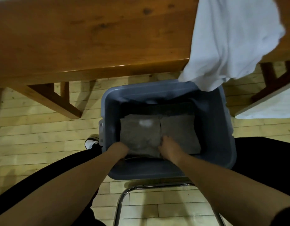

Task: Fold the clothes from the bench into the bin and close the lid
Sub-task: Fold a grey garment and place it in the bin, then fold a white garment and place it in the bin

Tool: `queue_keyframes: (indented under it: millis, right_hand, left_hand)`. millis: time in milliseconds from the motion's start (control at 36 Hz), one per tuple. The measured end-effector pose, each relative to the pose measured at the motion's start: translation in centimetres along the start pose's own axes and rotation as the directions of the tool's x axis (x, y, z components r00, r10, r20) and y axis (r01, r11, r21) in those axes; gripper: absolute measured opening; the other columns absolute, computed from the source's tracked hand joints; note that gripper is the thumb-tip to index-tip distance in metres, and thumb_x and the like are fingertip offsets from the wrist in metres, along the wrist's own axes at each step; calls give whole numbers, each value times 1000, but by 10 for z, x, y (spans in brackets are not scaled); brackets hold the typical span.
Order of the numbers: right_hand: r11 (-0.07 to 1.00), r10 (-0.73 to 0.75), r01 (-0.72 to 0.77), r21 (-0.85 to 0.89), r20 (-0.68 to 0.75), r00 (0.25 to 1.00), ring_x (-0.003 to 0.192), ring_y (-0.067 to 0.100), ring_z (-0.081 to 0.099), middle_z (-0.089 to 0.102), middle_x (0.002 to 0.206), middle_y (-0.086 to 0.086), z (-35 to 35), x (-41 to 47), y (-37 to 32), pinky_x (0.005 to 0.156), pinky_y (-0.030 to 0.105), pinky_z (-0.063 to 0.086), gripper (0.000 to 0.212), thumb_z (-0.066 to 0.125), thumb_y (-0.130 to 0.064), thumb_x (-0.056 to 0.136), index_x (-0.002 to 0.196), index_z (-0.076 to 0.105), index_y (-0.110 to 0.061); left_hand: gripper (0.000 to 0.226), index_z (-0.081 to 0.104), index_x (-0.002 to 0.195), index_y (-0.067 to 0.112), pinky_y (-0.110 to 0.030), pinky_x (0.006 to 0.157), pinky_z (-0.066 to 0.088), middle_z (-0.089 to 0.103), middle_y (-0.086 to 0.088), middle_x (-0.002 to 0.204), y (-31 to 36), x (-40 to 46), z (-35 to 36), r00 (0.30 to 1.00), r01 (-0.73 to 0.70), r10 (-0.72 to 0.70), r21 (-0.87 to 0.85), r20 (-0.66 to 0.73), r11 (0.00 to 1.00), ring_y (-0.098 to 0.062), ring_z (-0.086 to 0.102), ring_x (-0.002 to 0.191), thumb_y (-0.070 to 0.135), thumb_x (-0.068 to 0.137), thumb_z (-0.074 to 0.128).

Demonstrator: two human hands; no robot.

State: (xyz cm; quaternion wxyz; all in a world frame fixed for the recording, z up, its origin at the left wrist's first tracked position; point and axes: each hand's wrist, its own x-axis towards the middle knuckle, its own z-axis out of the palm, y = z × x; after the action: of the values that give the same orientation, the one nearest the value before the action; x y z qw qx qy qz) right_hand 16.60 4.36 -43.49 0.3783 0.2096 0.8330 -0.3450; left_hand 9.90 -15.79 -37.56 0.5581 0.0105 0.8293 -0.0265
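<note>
Head view, and your folded grey garment [141, 136] sits low in the blue bin [222, 128], centre frame, beside another grey fold [180, 132] to its right. Your left hand [119, 149] grips its near-left edge, fingers tucked under; your right hand [167, 147] rests on its near-right edge, curl unclear. White shirt [230, 38] drapes off the table [75, 38], upper right, nearer your right hand. No lid in sight.

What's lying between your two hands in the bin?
Head view: a folded grey garment, between the left hand and right hand.
</note>
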Motion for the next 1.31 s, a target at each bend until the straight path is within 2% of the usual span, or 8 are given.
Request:
queue_keyframes:
  millis: [139, 333, 472, 611, 722, 889, 1167, 1306]
  right_hand:
    - [960, -179, 194, -201, 93, 980, 90, 26, 60, 62, 102, 9, -56, -30, -28, 74, 33, 49, 24, 50, -30, 97, 101, 62, -9]
    - [761, -337, 345, -550, 119, 934, 77, 22, 54, 53, 79, -2, -171, -108, -62, 72, 38, 48, 25, 44, -28, 98, 74, 49, -26]
    - [764, -491, 327, -556, -171, 855, 80, 20, 60, 60, 85, -1, -237, -141, -55, 70, 35, 49, 20, 48, -28, 96, 84, 62, -19]
    - [803, -589, 366, -470, -538, 603, 96, 18, 54, 55, 111, -1, -264, -149, -35, 78, 29, 45, 20, 58, -19, 92, 112, 62, -15]
    - [872, -474, 223, -436, -637, 608, 134, 24, 38, 39, 147, 2, -272, -145, -34, 110, 40, 35, 50, 60, -30, 93, 140, 45, -22]
    - [882, -373, 87, -463, -572, 731, 149, 28, 13, 9, 163, 3, -290, -131, -30, 116, 49, 24, 79, 62, -47, 91, 152, 16, -32]
    - [909, -401, 248, -334, -549, 733, 131, 24, 44, 38, 152, 0, -326, -123, -30, 106, 35, 42, 44, 48, -12, 99, 142, 49, -21]
    - [893, -436, 268, -361, -550, 712, 132, 22, 42, 35, 153, -2, -320, -124, -29, 103, 32, 42, 48, 57, -28, 95, 142, 47, -24]
  left_hand:
    - [24, 64, 108, 2, -42, 91, 54, 67, -19, 116, 28, -22, -32, 971, -128, 66, -266, -232, 955, -30, 64, 96, 14, 100, 44]
    - [14, 59, 96, 17, -46, 74, 53, 65, -4, 86, 101, -113, -93, 696, -556, 258, -275, -670, 784, -23, 61, 79, 23, 100, 47]
    - [7, 58, 99, 22, -33, 78, 51, 56, 8, 99, 147, -153, -118, 370, -715, 346, -26, -862, 699, -12, 54, 91, 18, 96, 53]
    - [30, 57, 120, 11, -17, 97, 33, 50, 0, 127, 179, -163, -128, 175, -686, 486, 248, -856, 684, -13, 45, 119, 11, 90, 59]
    - [47, 49, 138, 12, -26, 116, 23, 39, -4, 151, 200, -157, -130, 187, -609, 531, 327, -827, 723, -17, 32, 141, 21, 92, 61]
    - [83, 19, 156, 15, -33, 122, 4, 15, -3, 164, 235, -145, -143, 371, -507, 558, 341, -742, 791, -19, 8, 152, 60, 94, 50]
    - [51, 31, 153, 21, -35, 121, 15, 25, -2, 162, 249, -141, -161, 362, -423, 568, 413, -739, 807, -20, 17, 151, 41, 105, 32]
    - [42, 47, 144, 25, -33, 112, 34, 43, 2, 153, 243, -148, -164, 331, -497, 536, 339, -777, 799, -17, 39, 141, 34, 107, 31]
